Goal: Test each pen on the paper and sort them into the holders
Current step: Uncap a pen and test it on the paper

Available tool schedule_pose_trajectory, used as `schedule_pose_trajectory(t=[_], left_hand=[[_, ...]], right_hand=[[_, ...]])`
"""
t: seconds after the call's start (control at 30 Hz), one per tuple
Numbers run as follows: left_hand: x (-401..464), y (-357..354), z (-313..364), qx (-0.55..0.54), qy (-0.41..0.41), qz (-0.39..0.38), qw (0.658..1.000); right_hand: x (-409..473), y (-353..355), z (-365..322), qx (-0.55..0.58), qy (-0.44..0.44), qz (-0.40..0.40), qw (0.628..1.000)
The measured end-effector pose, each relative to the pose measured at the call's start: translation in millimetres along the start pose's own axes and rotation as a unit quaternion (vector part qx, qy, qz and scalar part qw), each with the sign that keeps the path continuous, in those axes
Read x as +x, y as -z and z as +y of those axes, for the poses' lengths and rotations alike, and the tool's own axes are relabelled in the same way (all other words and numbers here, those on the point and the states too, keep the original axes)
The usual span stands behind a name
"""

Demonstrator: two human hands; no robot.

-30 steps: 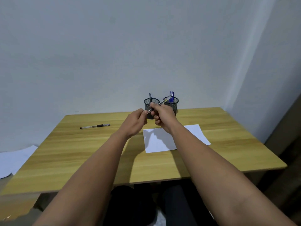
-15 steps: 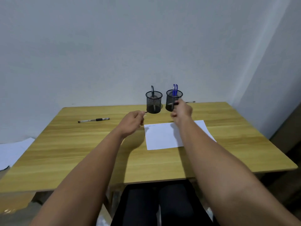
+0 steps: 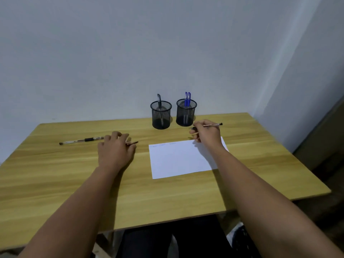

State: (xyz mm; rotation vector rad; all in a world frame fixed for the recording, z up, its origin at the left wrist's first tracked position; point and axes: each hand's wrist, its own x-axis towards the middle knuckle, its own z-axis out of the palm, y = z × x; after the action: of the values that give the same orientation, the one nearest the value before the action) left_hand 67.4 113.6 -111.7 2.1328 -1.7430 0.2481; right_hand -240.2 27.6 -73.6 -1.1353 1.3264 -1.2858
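Both hands now apart and lowered, right hand (image 3: 207, 134) gripping pen (image 3: 214, 125) over paper (image 3: 178, 161), left hand (image 3: 116, 148) pinching cap (image 3: 132, 143) near the counter (image 3: 55, 174).

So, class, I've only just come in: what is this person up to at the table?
A person is testing pens. The right hand grips an uncapped pen at the far edge of the paper, which already bears faint marks along its top. The left hand rests on the table, holding what looks like the cap. One pen lies unsorted at the left. The left holder has one black pen, the right holder two blue.
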Motion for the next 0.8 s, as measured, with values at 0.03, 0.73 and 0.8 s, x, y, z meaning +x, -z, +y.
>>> schedule_pose_trajectory(t=[0.03, 0.73, 0.8], left_hand=[[-2, -2, 4, -0.03, -0.026, 0.023, 0.999], [-28, -23, 52, -0.077, -0.153, -0.044, 0.984], [-29, -23, 52, -0.076, -0.15, -0.042, 0.985]], right_hand=[[0, 0, 3, 0.008, -0.001, -0.006, 1.0], [13, 5, 45, -0.023, 0.084, -0.07, 0.994], [14, 6, 49, -0.007, 0.066, -0.068, 0.995]])
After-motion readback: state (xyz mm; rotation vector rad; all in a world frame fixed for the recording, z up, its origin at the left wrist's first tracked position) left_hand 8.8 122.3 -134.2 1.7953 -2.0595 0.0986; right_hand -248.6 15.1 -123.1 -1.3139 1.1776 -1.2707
